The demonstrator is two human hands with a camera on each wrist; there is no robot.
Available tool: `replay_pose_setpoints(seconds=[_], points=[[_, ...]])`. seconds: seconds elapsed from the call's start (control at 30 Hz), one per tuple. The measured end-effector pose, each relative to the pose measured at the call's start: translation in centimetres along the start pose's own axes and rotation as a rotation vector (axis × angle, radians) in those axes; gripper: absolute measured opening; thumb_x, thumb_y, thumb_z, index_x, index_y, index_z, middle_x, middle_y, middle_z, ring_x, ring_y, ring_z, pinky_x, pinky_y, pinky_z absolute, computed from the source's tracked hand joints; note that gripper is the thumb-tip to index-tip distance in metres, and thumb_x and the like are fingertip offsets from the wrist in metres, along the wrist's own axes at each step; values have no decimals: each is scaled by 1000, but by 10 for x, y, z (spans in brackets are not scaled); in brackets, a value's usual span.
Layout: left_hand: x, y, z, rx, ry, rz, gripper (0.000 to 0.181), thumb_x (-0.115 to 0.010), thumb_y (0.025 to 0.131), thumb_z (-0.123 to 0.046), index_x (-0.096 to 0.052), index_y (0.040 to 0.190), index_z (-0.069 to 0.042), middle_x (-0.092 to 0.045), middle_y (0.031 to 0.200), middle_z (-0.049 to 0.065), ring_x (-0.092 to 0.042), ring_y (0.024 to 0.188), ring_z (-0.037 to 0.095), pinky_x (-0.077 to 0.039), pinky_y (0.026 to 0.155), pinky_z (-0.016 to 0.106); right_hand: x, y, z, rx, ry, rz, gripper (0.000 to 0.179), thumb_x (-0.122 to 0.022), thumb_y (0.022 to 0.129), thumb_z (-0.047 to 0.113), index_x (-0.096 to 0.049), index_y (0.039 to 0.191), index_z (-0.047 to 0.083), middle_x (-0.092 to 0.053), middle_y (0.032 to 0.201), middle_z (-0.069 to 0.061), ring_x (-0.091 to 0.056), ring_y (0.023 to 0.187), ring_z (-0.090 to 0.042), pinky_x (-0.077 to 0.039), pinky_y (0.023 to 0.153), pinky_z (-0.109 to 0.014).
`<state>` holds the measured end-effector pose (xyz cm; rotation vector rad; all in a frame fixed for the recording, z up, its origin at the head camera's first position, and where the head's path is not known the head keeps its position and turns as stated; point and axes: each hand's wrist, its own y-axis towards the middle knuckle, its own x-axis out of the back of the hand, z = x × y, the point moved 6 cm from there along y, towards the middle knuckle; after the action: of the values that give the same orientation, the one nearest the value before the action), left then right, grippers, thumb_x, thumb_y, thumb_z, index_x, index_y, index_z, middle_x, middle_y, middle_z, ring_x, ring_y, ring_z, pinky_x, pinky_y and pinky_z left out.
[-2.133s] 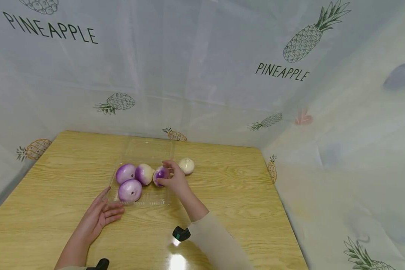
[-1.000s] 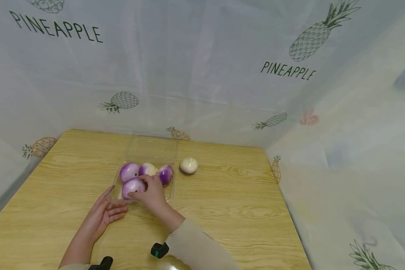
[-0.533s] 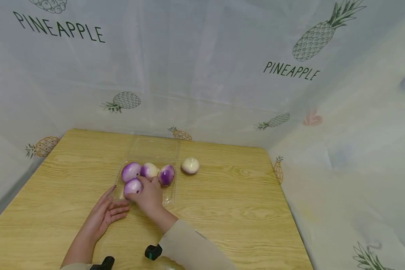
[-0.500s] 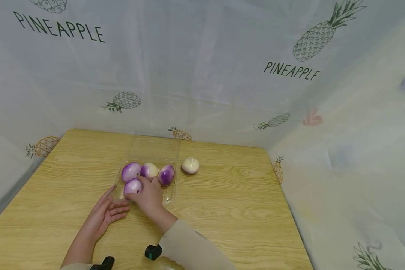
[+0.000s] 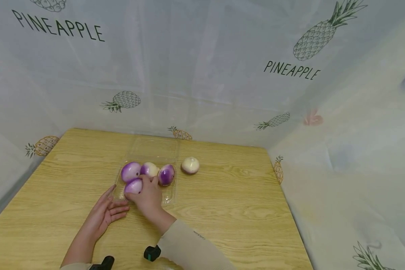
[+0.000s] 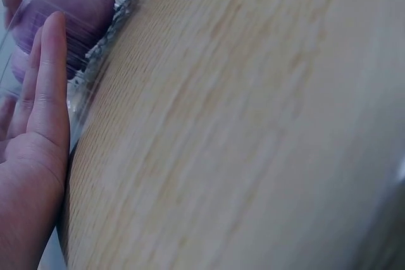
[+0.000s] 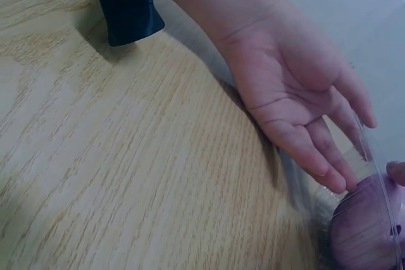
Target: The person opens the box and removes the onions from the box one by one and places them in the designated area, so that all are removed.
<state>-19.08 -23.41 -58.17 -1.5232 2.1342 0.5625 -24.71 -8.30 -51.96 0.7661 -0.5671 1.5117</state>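
Right hand [image 5: 149, 197] clamped on a purple onion [image 5: 134, 186], near-left part of a clear plastic clamshell [image 5: 168, 195].
Thumb and fingers pinch the onion from opposite sides; cannot tell whether it is lifted. Left hand [image 5: 102, 215]: fingers extended and apart, holding nothing, beside the clamshell's near-left corner. Row of three onions [image 5: 150, 169] behind the gripped one. Lid [image 5: 153, 147] open, far side. Pale onion [image 5: 190, 165] on wood-grain table [image 5: 229, 202], just right of the clamshell.

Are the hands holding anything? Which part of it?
The right hand grips the nearest round, purple-and-white onion, thumb on its near side and fingers on its far side. The left hand, beside the clear plastic box, holds nothing.
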Motion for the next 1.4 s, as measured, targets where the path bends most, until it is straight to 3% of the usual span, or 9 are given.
replay_pose_setpoints(seconds=[0.27,0.73,0.93,1.17,1.4], points=[[0,1,0,-7,-2,10,56,-20,110,-18,10,157,-22,-66,113,15,-66,104,29,-54,89,41,2,-1,-2,-15,31,-15,62,-88,65,48,-58,114,25,-45,108,2,-56,85,-16,-48,70,-27],[-1,0,1,-1,-46,21,57,-19,110,-17,17,155,-19,-66,113,16,-65,106,30,-53,90,44,9,-4,-4,-28,153,-49,63,-89,60,36,-56,112,23,-43,110,5,-53,92,-19,-49,78,-29],[-1,0,1,-15,-42,41,57,-18,110,-17,19,154,-17,-66,114,16,-65,106,30,-53,90,43,21,-7,-2,-20,230,-70,65,-90,61,34,-55,115,21,-46,116,5,-54,100,-20,-49,85,-32],[-1,0,0,-34,-32,60,57,-16,110,-16,21,152,-15,-66,115,16,-65,107,30,-53,90,42,43,-6,-2,5,421,-66,64,-88,67,24,-50,118,17,-48,115,9,-53,107,-12,-48,92,-28],[-2,0,0,-37,-72,71,57,-16,110,-16,21,153,-17,-66,115,16,-64,108,30,-53,91,42,68,1,-8,13,490,-156,65,-88,64,15,-50,117,12,-51,113,4,-54,106,-14,-49,92,-29]])
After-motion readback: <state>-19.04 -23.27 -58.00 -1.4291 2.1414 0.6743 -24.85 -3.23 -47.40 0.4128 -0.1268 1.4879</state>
